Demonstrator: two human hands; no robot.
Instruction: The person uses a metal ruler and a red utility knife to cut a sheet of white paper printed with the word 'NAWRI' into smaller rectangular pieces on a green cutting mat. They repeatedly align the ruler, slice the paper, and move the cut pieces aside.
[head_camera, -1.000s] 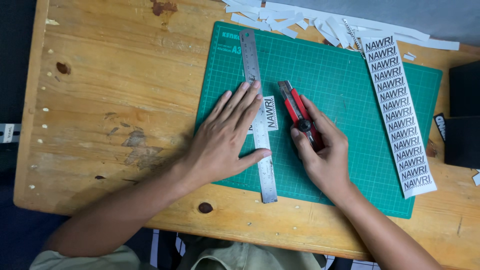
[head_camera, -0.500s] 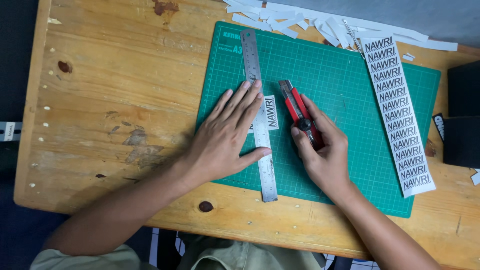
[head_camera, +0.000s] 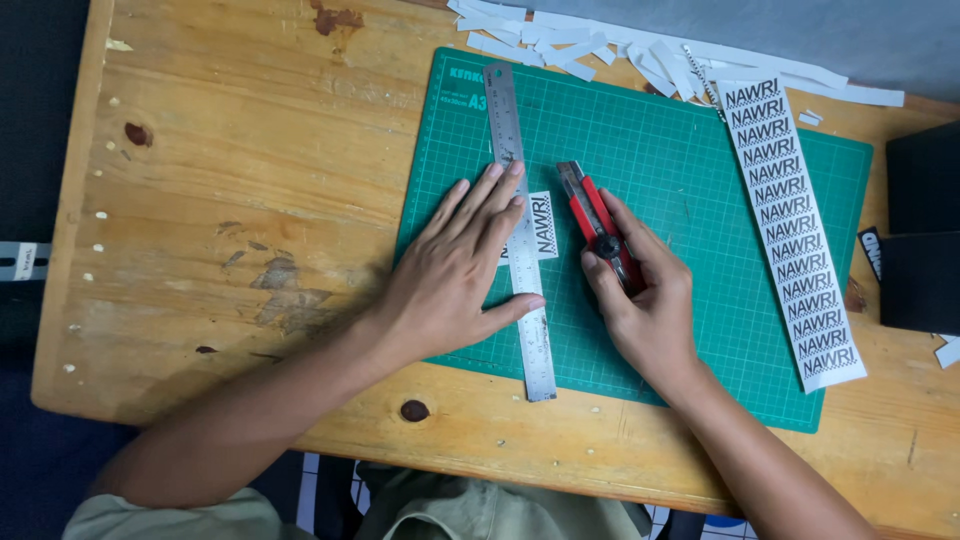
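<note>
Green mat (head_camera: 700, 250) covers the middle and right of the wooden worktop (head_camera: 230, 200). On it, my left hand (head_camera: 450, 280) lies flat, fingers (head_camera: 490, 200) spread, pressing a steel ruler (head_camera: 520, 230) that runs from the mat's top edge down past its lower edge. A small printed label (head_camera: 543, 225) peeks out on the ruler's right side, at frame centre. Just right of it, my right hand (head_camera: 640, 300) has its fingers wrapped around a red knife (head_camera: 598, 225), tip pointing up the frame. A long printed strip (head_camera: 790, 230) lies at the right; white offcuts (head_camera: 600, 45) litter the top edge.
</note>
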